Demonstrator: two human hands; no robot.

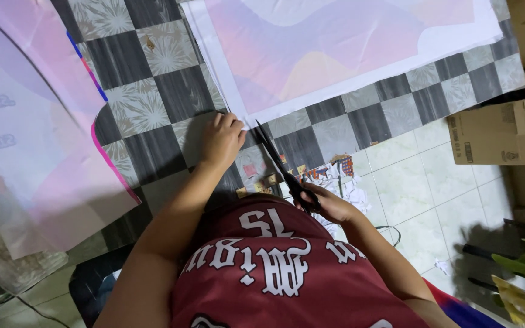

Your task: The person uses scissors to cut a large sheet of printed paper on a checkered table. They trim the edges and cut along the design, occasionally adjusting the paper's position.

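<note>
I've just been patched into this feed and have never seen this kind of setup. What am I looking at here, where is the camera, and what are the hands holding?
There is no machine: a person works with bare hands, and the single camera sits on their head, looking down past their dark red shirt. The left hand presses on the corner of a large printed sheet, pink and purple with a white border, lying on a black-and-grey checkered mat. The right hand grips black scissors, whose tips point at that corner. Paper scraps lie by the mat's edge on the pale tiled floor. Another printed sheet lies left, cardboard boxes right.
</note>
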